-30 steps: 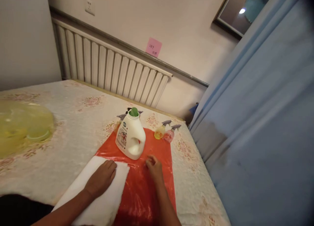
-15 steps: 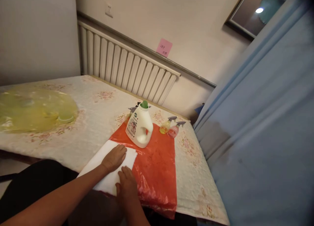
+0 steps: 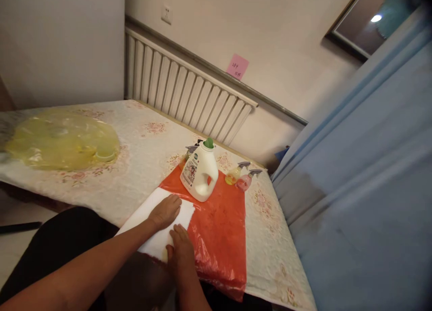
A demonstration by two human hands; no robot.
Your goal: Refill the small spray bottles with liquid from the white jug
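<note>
A white folded cloth (image 3: 143,214) lies at the table's front edge, partly over a red plastic bag (image 3: 221,239) spread flat. My left hand (image 3: 167,212) rests palm down on the cloth's upper part, fingers stretched out and slightly bent. Close below it, my right hand (image 3: 182,248) lies along the cloth's right side, its thumb apart from the fingers. Neither hand has anything gripped. Beyond them, a white detergent bottle (image 3: 199,173) with a green top stands upright on the red bag.
Right of the bottle stand a yellow spray bottle (image 3: 234,173) and a pink spray bottle (image 3: 245,181); another sprayer is partly hidden behind it. A yellow plastic bag (image 3: 64,142) lies at the left. A radiator (image 3: 182,88) is behind the table, a blue curtain (image 3: 354,189) to the right.
The camera view has turned slightly left, so everything sits a little further right. Both hands stay on the cloth, with no clear movement over it.
</note>
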